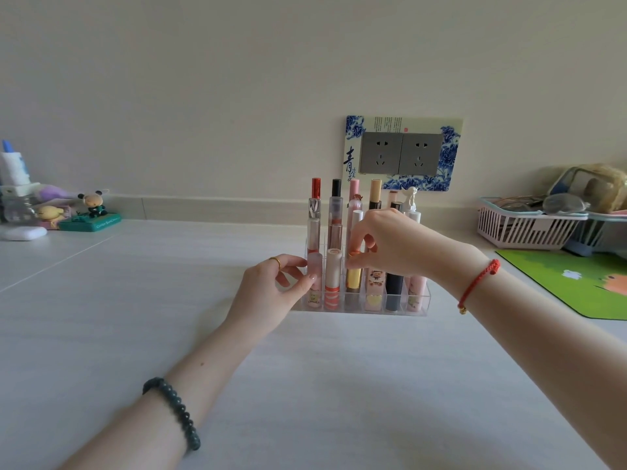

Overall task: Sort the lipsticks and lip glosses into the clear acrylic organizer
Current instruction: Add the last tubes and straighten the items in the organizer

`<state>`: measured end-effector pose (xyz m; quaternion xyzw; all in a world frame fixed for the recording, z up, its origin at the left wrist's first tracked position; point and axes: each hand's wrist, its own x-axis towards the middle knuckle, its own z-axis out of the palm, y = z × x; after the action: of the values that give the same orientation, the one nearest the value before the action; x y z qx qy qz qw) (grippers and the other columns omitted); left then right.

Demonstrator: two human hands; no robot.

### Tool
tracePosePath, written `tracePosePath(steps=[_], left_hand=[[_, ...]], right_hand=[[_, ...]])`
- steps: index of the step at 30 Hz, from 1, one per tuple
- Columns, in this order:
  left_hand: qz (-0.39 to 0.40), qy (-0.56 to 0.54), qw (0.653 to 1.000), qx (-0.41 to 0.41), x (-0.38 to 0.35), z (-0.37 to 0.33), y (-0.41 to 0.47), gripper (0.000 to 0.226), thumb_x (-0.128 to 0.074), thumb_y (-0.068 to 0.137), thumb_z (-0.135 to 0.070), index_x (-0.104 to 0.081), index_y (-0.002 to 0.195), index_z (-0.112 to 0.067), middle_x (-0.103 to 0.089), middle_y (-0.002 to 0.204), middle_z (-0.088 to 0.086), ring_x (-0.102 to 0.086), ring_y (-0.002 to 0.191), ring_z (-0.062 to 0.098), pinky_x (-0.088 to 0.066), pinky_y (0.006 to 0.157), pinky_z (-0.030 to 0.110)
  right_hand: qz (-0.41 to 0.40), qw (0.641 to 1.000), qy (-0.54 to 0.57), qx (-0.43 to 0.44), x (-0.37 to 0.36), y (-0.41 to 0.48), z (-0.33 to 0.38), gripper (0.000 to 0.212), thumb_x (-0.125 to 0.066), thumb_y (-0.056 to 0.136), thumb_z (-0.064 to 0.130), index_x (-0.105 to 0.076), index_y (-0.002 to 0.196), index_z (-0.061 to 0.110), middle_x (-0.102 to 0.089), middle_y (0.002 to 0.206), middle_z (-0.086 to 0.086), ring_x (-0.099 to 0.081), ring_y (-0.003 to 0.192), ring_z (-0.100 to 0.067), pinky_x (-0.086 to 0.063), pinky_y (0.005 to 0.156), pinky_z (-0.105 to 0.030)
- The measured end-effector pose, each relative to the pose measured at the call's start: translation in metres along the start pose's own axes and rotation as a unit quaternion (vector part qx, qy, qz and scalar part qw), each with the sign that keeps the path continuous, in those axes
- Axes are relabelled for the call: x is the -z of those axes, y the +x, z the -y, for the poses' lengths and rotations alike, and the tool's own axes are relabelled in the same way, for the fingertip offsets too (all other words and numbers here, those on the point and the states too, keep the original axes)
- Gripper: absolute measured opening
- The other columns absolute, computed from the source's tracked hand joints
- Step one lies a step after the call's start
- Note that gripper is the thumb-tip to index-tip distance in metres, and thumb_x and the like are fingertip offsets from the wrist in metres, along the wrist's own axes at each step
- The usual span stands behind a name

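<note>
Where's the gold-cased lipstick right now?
The gold lipstick stands in the organizer's front row, third slot from the left, just under the right hand, right of the striped tube.

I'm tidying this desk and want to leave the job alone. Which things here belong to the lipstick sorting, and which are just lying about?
Job: acrylic organizer, lip glosses, gold lipstick, left hand, right hand.

Lying about: pink basket, green mat, figurines, white case.
</note>
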<state>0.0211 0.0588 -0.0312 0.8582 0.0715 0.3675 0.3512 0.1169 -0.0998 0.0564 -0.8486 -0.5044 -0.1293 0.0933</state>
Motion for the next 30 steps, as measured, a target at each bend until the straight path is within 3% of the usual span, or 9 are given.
tracePosePath(steps=[5,9,13,16,19,24,27,30], left_hand=[[0.001,0.002,1.000,0.003,0.000,0.000,0.000,0.012,-0.069,0.076,-0.028,-0.062,0.085,-0.028,-0.060,0.063,-0.020,-0.051,0.065,-0.009,-0.035,0.057,0.004],[-0.002,0.005,1.000,-0.001,0.000,0.000,0.000,0.012,-0.070,0.076,-0.027,-0.063,0.086,-0.025,-0.059,0.063,-0.020,-0.051,0.065,-0.009,-0.034,0.057,0.003],[-0.004,0.006,1.000,0.000,-0.001,0.000,0.000,0.012,-0.069,0.076,-0.026,-0.064,0.087,-0.024,-0.059,0.063,-0.021,-0.051,0.065,-0.009,-0.034,0.057,0.002],[-0.005,0.006,1.000,-0.001,-0.001,0.001,0.001,0.011,-0.069,0.076,-0.025,-0.064,0.086,-0.025,-0.059,0.063,-0.021,-0.051,0.065,-0.010,-0.034,0.057,0.002],[-0.004,0.008,1.000,0.005,-0.001,0.002,0.001,0.012,-0.069,0.076,-0.026,-0.064,0.087,-0.026,-0.060,0.063,-0.021,-0.051,0.064,-0.010,-0.034,0.058,0.002],[-0.009,0.009,1.000,0.009,-0.001,0.003,0.001,0.014,-0.070,0.075,-0.026,-0.064,0.087,-0.026,-0.059,0.062,-0.023,-0.052,0.064,-0.006,-0.034,0.057,0.002],[-0.012,0.011,1.000,0.009,-0.001,0.003,0.000,0.015,-0.070,0.075,-0.025,-0.065,0.089,-0.024,-0.058,0.062,-0.023,-0.052,0.064,-0.002,-0.033,0.057,0.002],[-0.014,0.011,1.000,0.009,-0.001,0.003,0.000,0.016,-0.071,0.075,-0.025,-0.065,0.090,-0.023,-0.058,0.063,-0.023,-0.052,0.065,0.000,-0.033,0.057,0.002]], right_hand=[[-0.004,1.000,-0.013,0.002,0.000,0.000,-0.001,0.028,-0.063,0.080,0.033,-0.067,0.098,0.013,-0.051,0.083,0.006,-0.044,0.073,-0.006,-0.027,0.054,-0.007],[-0.004,1.000,-0.003,0.005,0.000,-0.001,-0.002,0.028,-0.063,0.079,0.033,-0.067,0.098,0.013,-0.051,0.080,0.008,-0.040,0.062,0.002,-0.026,0.053,-0.008],[-0.018,1.000,0.019,0.000,0.009,-0.006,-0.007,0.029,-0.064,0.077,0.037,-0.068,0.096,0.015,-0.053,0.075,0.013,-0.042,0.064,0.006,-0.033,0.063,-0.010],[-0.024,1.000,0.017,-0.008,0.017,-0.012,-0.016,0.025,-0.065,0.077,0.035,-0.070,0.092,0.017,-0.064,0.084,0.005,-0.051,0.068,-0.001,-0.033,0.056,-0.007],[-0.019,1.000,0.006,-0.023,0.020,-0.018,-0.022,0.023,-0.067,0.075,0.035,-0.070,0.093,0.019,-0.057,0.079,0.011,-0.053,0.074,-0.009,-0.033,0.057,-0.008],[-0.016,1.000,-0.001,-0.024,0.014,-0.021,-0.023,0.026,-0.066,0.076,0.037,-0.071,0.093,0.018,-0.055,0.078,0.012,-0.047,0.065,0.001,-0.030,0.054,-0.008],[-0.017,0.999,-0.005,-0.029,0.011,-0.020,-0.023,0.025,-0.066,0.076,0.036,-0.071,0.093,0.019,-0.062,0.082,0.007,-0.052,0.068,-0.005,-0.038,0.064,-0.014],[-0.023,0.999,-0.010,-0.025,0.009,-0.020,-0.020,0.024,-0.066,0.077,0.033,-0.070,0.095,0.017,-0.055,0.081,0.012,-0.047,0.070,-0.003,-0.039,0.072,-0.020]])
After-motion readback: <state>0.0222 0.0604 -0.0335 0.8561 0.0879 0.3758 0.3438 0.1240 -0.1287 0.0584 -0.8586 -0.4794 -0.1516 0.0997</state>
